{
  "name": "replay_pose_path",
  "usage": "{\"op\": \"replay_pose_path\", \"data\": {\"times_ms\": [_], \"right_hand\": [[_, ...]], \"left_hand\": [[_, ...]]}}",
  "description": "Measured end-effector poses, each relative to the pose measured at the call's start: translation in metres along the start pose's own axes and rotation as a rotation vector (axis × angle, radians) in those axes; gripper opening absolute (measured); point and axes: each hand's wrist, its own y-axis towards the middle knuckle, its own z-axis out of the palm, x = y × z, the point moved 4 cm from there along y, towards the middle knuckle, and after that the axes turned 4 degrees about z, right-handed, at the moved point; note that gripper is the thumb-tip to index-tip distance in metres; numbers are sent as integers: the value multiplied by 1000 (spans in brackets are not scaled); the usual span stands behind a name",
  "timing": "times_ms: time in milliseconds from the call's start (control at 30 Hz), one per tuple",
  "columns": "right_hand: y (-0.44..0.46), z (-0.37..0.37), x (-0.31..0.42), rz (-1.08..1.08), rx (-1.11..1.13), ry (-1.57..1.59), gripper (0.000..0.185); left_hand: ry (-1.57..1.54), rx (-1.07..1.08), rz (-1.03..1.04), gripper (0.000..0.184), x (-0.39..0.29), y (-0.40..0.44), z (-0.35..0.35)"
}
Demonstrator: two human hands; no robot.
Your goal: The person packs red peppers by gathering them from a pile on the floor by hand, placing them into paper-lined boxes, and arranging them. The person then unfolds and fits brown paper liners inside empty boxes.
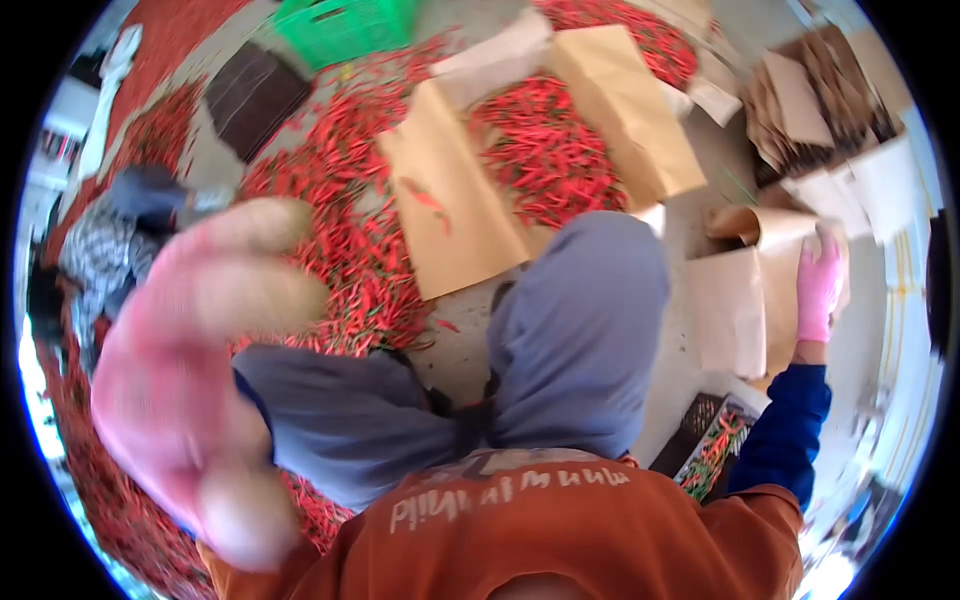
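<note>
Ahead of the seated person's knees (pixel 605 265), an open brown carton (pixel 460 240) stands with its flaps folded outward and holds a heap of red chilies (pixel 550 150). Loose chilies (pixel 345 215) cover the floor along its left side. The left hand (pixel 185 370), in a pink glove with tan fingertips, is raised over the left leg; its fingers are half curled and spread from the thumb, and motion blurs its outline. The right hand (pixel 822 275), likewise gloved, touches the right side of an upright paper carton (pixel 725 310); whether its fingers close on the edge cannot be determined. Folded cartons (pixel 800 105) lie beyond this hand. A dark crate (pixel 690 430) containing chilies is near the right sleeve (pixel 785 430). A green crate (pixel 345 30) is positioned at the far side.
</note>
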Motion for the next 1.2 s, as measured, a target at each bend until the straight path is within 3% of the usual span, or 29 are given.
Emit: {"op": "replay_pose_path", "data": {"times_ms": [67,200,267,367,467,633,667,733,767,800,833,867,900,1000,1033,1067,1100,1133,1167,1200], "right_hand": [[44,-6,112,-276,-50,223,30],[75,-5,303,-505,29,447,28],[73,2,384,-644,70,364,26],[58,36,487,-819,119,338,24],[16,46,579,-869,320,220,20],[-67,79,674,-871,615,366,24],[-81,112,691,-912,657,490,25],[-115,150,712,-837,885,615,30],[-132,177,719,-730,1076,728,36],[-145,197,723,-650,1146,723,42],[-161,227,725,-429,1299,852,49],[-171,241,727,-307,1428,858,59],[-180,242,725,-120,1554,883,63],[-200,279,725,167,1652,946,56],[-205,303,727,230,1643,928,53],[-214,307,732,347,1647,937,52],[-225,338,737,333,1633,1071,49],[-231,336,743,413,1657,1130,47],[-244,322,749,497,1682,1180,45],[-252,318,752,585,1702,1224,45]], "left_hand": [[109,-5,41,28,7,-16,7],[287,0,63,25,31,-47,-8],[354,8,58,23,40,-60,-18],[456,6,33,21,53,-85,-35],[537,-3,2,21,65,-106,-52],[663,-102,-69,21,70,-150,-92],[705,-146,-97,22,68,-158,-107],[921,-344,-208,23,63,-183,-148],[969,-472,-383,24,78,-200,-168],[911,-582,-587,24,105,-218,-189],[450,-782,-672,25,149,-237,-199],[409,-795,-956,29,204,-277,-212],[373,-677,-1036,39,260,-328,-217],[36,-662,-1440,77,399,-477,-187],[119,-500,-1662,89,434,-519,-178],[-36,-602,-1687,93,468,-568,-161],[-194,-705,-1704,97,494,-599,-145],[-223,-794,-1610,82,502,-598,-145],[-307,-988,-1602,84,502,-575,-136],[-101,-768,-1676,84,521,-589,-131]]}}
